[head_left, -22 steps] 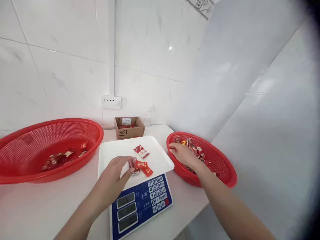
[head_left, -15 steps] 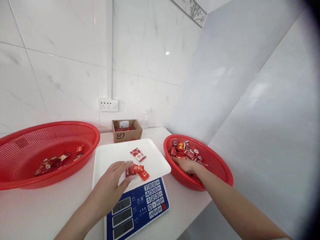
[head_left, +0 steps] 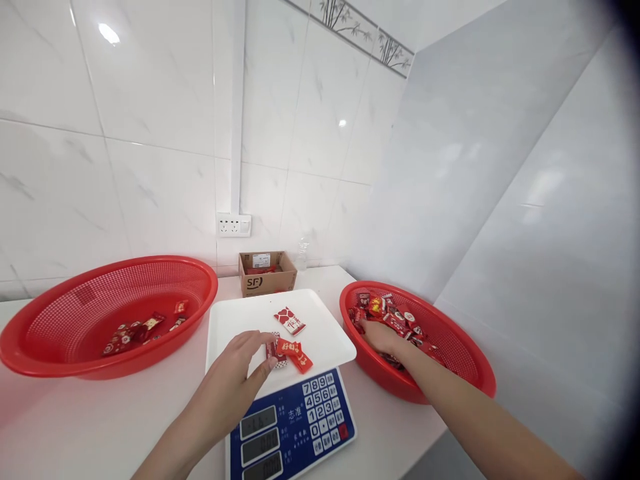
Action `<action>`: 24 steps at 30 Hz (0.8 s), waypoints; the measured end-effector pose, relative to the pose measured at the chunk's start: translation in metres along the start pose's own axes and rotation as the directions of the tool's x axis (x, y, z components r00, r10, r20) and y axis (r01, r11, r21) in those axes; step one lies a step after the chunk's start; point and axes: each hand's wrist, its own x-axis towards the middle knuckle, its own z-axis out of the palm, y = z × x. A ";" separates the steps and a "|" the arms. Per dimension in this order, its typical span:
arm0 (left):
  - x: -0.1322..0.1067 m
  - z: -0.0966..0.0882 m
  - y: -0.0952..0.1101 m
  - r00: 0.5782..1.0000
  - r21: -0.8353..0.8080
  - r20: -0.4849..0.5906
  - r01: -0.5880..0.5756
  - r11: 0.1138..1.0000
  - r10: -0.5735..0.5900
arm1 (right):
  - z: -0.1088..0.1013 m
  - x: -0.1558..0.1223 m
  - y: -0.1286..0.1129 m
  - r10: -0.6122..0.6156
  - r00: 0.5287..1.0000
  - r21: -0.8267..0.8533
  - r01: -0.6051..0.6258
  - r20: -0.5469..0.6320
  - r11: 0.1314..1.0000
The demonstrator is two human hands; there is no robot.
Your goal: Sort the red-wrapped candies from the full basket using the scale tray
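Note:
My left hand (head_left: pixel 239 373) hovers at the white scale tray (head_left: pixel 235 313), thumb and fingers apart beside a dark red wrapped candy (head_left: pixel 277 353), with no grip on it that I can see. Two bright red wrapped candies (head_left: pixel 294 352) lie overlapping against it. Farther back on the tray is a white and red packet (head_left: pixel 290 320) with hearts. My right hand (head_left: pixel 381 337) reaches into the right red basket (head_left: pixel 465 347); its fingers are hidden among wrapped candies (head_left: pixel 397 321). Below the tray is the scale's blue keypad panel (head_left: pixel 295 443).
To the left stands a large red basket (head_left: pixel 145 270) with a small heap of wrapped candies (head_left: pixel 125 337). Behind the scale are a cardboard box (head_left: pixel 270 283) and a clear plastic bottle (head_left: pixel 303 253). A wall socket (head_left: pixel 234 225) is above the white table (head_left: pixel 115 413).
The whole view has shifted, so everything appears lower and farther right. My left hand has drawn back slightly from the dark red candy. My right hand is still in the right basket.

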 end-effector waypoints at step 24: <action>-0.002 -0.008 0.003 0.996 -0.092 -0.002 0.085 0.992 -0.086 | -0.041 -0.068 -0.105 -0.350 0.927 0.602 0.357 -0.133 0.715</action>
